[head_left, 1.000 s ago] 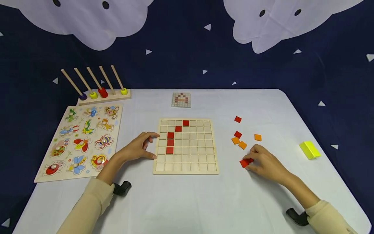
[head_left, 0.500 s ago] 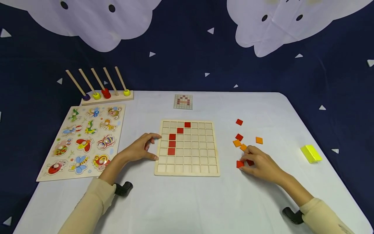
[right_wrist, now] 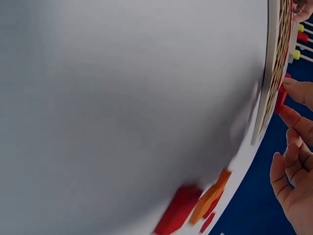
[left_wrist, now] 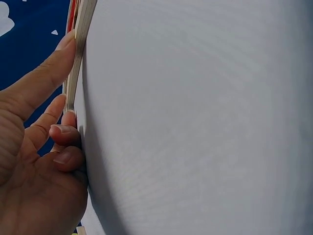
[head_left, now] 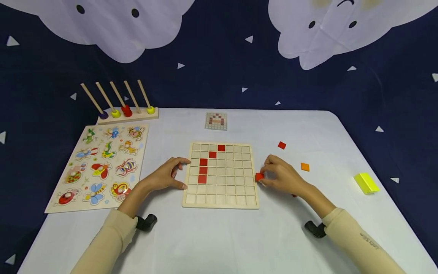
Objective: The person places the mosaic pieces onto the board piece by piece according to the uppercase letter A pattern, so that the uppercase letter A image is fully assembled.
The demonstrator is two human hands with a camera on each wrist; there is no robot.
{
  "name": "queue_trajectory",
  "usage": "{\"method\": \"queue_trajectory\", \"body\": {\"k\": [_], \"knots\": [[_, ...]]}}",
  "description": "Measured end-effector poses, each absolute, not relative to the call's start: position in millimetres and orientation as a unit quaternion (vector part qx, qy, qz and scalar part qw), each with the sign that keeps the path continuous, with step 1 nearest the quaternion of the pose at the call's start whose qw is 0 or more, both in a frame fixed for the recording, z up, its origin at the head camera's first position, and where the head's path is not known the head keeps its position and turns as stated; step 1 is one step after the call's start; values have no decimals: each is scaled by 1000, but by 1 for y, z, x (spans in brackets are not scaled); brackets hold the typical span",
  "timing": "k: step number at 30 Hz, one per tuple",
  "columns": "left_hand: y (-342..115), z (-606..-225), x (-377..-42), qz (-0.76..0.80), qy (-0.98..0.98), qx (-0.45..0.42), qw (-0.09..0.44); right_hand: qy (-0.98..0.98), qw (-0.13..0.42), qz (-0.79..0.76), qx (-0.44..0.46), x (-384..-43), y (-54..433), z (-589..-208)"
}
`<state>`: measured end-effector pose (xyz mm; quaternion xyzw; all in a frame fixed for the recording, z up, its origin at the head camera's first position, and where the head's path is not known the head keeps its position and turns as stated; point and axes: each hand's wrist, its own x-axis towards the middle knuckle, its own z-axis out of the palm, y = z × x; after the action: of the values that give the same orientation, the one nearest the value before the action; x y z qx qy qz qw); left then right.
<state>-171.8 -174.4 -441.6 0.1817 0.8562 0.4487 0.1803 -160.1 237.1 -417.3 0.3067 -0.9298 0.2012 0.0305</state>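
White cloth (head_left: 219, 239) bears a gridded wooden board (head_left: 229, 185)

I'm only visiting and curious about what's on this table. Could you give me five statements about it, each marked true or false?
1. The right hand pinches a red tile. True.
2. The left hand holds an orange tile. False: it touches the left edge of the grid board.
3. Five red tiles sit in the grid board's cells. True.
4. The yellow block lies on the grid board. False: it lies on the white table, toward the right side.
5. The peg stand has three pegs. False: it has five.
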Motion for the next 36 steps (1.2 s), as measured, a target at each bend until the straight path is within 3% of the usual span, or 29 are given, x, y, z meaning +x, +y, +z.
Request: {"method": "queue_trajectory", "body": {"k": [18, 36], "knots": [[-174, -442, -173, 448, 857, 176, 182, -929, 13, 175, 326, -215, 178, -411], [-175, -445, -173, 451, 856, 176, 180, -926, 8, 180, 330, -241, 154, -420]]}}
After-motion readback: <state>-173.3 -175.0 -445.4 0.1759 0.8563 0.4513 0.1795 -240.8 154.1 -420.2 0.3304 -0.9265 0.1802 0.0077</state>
